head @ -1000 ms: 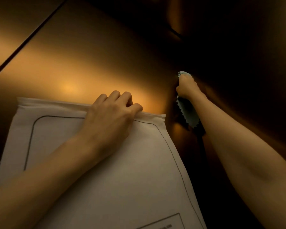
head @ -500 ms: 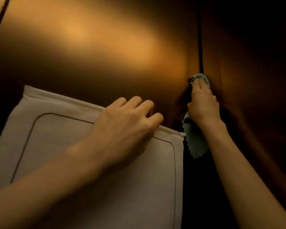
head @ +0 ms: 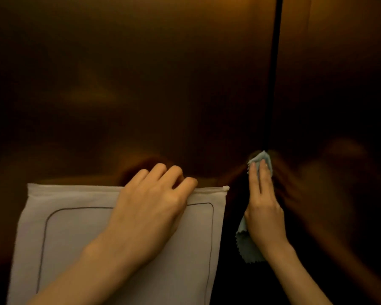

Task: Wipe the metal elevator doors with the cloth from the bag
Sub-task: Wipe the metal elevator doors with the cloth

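The brown metal elevator doors (head: 141, 84) fill the view, dimly lit. A dark vertical seam (head: 273, 73) between the two door panels runs down at the right. My right hand (head: 263, 203) presses a small light-blue cloth (head: 248, 243) with a zigzag edge flat against the doors at the seam; the cloth shows above my fingertips and hangs below my palm. My left hand (head: 154, 201) grips the top edge of a white flat bag (head: 75, 238) with a thin dark outline, held up against the left door panel.
Blurred reflections of my hands and arms show in the metal around the seam (head: 317, 183). The lower right of the view is very dark.
The view has swung so the seam now stands upright. My right hand with the cloth has stayed on the seam, fingers now pointing straight up. The left hand keeps its hold on the bag.
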Motion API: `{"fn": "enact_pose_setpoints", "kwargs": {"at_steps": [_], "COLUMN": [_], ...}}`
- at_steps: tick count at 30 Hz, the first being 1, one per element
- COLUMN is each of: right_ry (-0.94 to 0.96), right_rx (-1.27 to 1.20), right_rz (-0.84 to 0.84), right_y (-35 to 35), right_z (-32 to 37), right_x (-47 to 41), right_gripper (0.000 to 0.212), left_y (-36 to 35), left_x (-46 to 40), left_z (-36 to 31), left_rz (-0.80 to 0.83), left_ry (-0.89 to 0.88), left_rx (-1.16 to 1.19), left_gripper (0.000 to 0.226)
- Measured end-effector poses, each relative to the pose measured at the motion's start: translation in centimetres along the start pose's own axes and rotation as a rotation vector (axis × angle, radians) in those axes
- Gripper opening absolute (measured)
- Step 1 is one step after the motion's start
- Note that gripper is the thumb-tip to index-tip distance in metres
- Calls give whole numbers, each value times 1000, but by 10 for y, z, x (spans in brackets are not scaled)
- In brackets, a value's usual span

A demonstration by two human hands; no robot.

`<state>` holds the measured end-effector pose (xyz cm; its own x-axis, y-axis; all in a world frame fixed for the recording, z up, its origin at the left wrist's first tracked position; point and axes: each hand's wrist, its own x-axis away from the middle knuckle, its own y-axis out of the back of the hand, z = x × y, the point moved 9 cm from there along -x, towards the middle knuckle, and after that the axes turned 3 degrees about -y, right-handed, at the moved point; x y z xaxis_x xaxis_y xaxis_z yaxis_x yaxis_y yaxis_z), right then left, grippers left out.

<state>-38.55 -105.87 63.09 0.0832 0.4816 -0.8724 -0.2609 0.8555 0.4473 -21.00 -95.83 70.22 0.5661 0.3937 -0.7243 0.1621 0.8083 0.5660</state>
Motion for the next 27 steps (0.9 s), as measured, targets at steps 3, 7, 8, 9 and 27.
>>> {"fn": "enact_pose_setpoints", "kwargs": {"at_steps": [3, 7, 8, 9, 27], "right_ry": [4, 1, -2, -4, -71], "right_rx": [6, -18, -28, -35, -15], "right_rz": [156, 295, 310, 308, 660], "right_y": [-28, -52, -54, -53, -92], "right_z": [-11, -20, -19, -16, -38], "right_x": [57, 113, 116, 112, 201], "right_gripper": [103, 106, 105, 103, 127], "left_y": [-14, -20, -21, -22, -38], "left_x": [28, 65, 70, 74, 82], "left_z": [-9, -15, -14, -12, -17], "left_rz": [64, 71, 69, 74, 148], "left_ry": [34, 102, 124, 146, 212], "left_rx": [55, 121, 125, 130, 206], "left_gripper": [29, 32, 33, 33, 31]}}
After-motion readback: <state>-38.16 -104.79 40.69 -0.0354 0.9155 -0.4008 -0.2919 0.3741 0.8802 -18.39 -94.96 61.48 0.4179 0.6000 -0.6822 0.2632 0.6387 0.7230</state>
